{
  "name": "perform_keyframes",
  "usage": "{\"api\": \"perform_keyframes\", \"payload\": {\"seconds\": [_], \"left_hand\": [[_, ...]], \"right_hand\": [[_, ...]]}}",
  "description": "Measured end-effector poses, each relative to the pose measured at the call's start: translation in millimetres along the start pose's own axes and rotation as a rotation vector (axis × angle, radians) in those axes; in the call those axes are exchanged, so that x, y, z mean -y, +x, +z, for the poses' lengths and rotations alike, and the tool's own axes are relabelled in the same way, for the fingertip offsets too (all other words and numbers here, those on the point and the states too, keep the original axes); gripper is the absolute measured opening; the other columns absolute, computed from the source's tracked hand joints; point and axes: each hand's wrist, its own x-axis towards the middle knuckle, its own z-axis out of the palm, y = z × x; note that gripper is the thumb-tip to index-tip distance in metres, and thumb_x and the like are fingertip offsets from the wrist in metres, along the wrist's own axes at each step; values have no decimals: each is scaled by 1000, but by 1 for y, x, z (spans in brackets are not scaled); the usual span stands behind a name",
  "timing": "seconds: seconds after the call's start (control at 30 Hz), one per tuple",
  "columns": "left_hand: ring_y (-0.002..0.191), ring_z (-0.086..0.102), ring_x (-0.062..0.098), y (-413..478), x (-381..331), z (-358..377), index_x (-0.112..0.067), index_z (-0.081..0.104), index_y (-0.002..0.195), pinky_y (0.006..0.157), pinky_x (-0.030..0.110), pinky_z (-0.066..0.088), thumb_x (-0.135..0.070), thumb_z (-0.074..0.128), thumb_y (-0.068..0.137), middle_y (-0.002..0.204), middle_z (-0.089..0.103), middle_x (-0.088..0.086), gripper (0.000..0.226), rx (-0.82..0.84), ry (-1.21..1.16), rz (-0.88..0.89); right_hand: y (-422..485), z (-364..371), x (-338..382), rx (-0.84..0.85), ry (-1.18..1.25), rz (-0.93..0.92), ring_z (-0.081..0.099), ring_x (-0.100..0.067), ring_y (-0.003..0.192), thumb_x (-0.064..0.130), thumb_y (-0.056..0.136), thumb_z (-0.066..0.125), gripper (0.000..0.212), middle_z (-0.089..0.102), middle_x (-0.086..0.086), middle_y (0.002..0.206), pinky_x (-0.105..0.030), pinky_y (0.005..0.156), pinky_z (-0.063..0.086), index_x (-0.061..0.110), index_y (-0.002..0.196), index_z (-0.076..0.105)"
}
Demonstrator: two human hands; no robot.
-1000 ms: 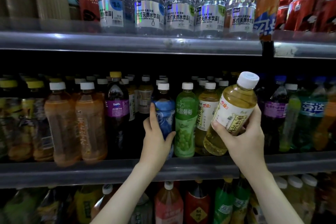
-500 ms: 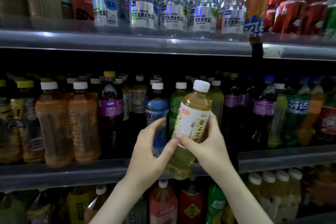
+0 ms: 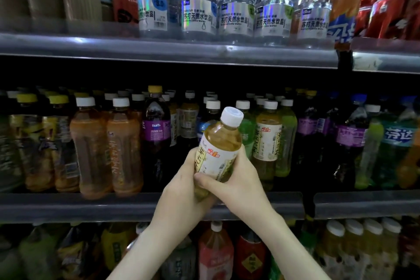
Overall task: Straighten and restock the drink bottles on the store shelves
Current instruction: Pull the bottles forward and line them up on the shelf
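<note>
Both hands are clamped round 1 yellow tea bottle (image 3: 219, 143), held in front of the middle shelf (image 3: 91, 207) and not standing on it. The left hand (image 3: 181, 191) cups its lower part from the left and below, fingers curled round the base. The right hand (image 3: 241, 185) grips it from the right, its thumb laid across the label. The bottle tilts, its white cap (image 3: 231, 116) leaning up and to the right. Just behind it on the shelf stand a green bottle (image 3: 246, 132) and a matching tea bottle (image 3: 268, 141); further left are a purple Fanta bottle (image 3: 156, 129) and 2 orange-brown bottles (image 3: 123, 150). The upper shelf (image 3: 159, 50) carries a row of clear soda water bottles (image 3: 197, 13), with red cans (image 3: 386, 13) at the right.
</note>
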Motion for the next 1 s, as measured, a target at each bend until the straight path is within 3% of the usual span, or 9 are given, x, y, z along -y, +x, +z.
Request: {"api": "perform_keyframes", "payload": {"seconds": [0.13,0.23,0.4,0.6,0.73,0.8,0.87,0.93,1.0], "left_hand": [[125,37,-10,17,-2,-47,-62,24,132,102,15,37,-38,63,81,128,43,-38,69,167,142,156],[139,24,4,30,17,-76,-38,36,141,118,42,20,-35,48,80,141,41,-18,62,12,343,240],[138,25,36,66,37,-79,-24,29,148,110,61,-8,-33,46,83,135,49,22,68,-301,803,94],[135,31,44,98,52,-72,-26,23,148,104,56,-25,-49,55,80,130,51,28,79,-273,980,67],[117,45,48,102,54,-75,-22,39,141,107,67,-1,-35,74,72,111,53,30,79,-301,849,72],[111,47,45,98,51,-80,-21,39,140,107,69,9,-31,74,73,108,54,27,76,-299,783,118],[118,40,39,88,49,-83,-23,35,142,108,67,19,-26,73,77,119,50,25,76,-274,672,160],[121,40,35,75,45,-86,-28,32,143,102,52,40,-21,73,79,130,40,20,77,-274,506,194],[122,44,30,61,43,-87,-29,31,143,98,29,42,-18,73,79,135,33,15,77,-288,421,238]], "right_hand": [[8,17,-2,-102,20,-5,63,4,96,32,65,86,60,66,15,104,-29,81,57,34,112,49],[16,27,-1,-145,-6,-50,60,3,100,35,66,86,62,63,14,109,-29,86,54,35,114,48],[31,46,1,-212,-85,-69,58,0,101,37,66,84,61,58,13,110,-29,86,54,32,114,46],[43,75,-6,-292,-283,-88,52,-15,115,37,69,82,77,48,6,121,-40,90,51,23,130,36],[44,91,-8,-291,-479,-220,49,-29,118,27,77,77,106,36,-10,134,-46,84,54,40,143,-5],[47,94,-9,-343,-661,-294,53,-35,104,27,73,80,114,42,-17,124,-47,75,55,28,148,-6],[49,94,-8,-441,-807,-332,52,-34,95,34,65,84,116,50,-19,114,-47,72,54,13,150,8],[51,94,-9,-522,-906,-345,46,-30,96,42,61,83,114,52,-15,110,-48,79,47,12,150,19],[53,97,-15,-512,-961,-366,41,-29,105,45,62,78,111,50,-14,115,-49,92,33,18,150,17]]}}
